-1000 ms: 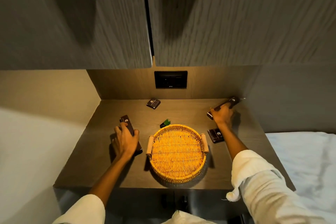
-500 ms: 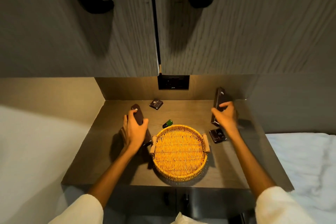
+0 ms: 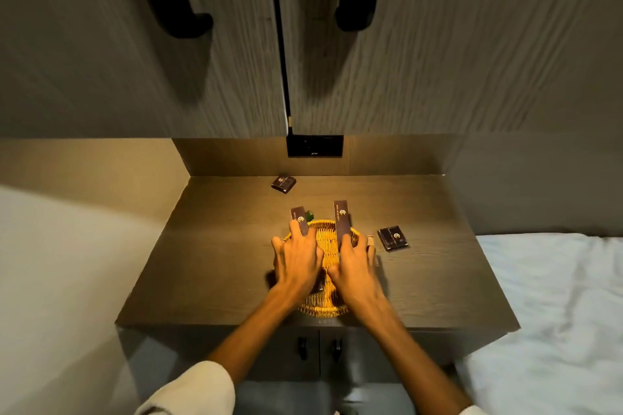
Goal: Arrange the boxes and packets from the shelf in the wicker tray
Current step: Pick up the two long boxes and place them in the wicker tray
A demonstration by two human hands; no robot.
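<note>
The round wicker tray (image 3: 325, 236) sits mid-shelf, mostly covered by both hands. My left hand (image 3: 298, 261) is shut on a long dark box (image 3: 299, 220), whose far end sticks out past the tray's back rim. My right hand (image 3: 355, 263) is shut on a longer dark box (image 3: 342, 222), held lengthwise over the tray's right half. A small dark square packet (image 3: 392, 238) lies on the shelf right of the tray. Another dark packet (image 3: 284, 183) lies near the back wall. A small green item (image 3: 309, 214) peeks out behind the left box.
The dark wooden shelf (image 3: 219, 263) is boxed in by walls on the left and back, with closed cabinet doors (image 3: 404, 61) overhead. A black socket panel (image 3: 315, 146) sits on the back wall. A white bed (image 3: 556, 296) adjoins the right edge.
Both hands have come inward from the sides of the shelf with their boxes and now rest over the tray, side by side.
</note>
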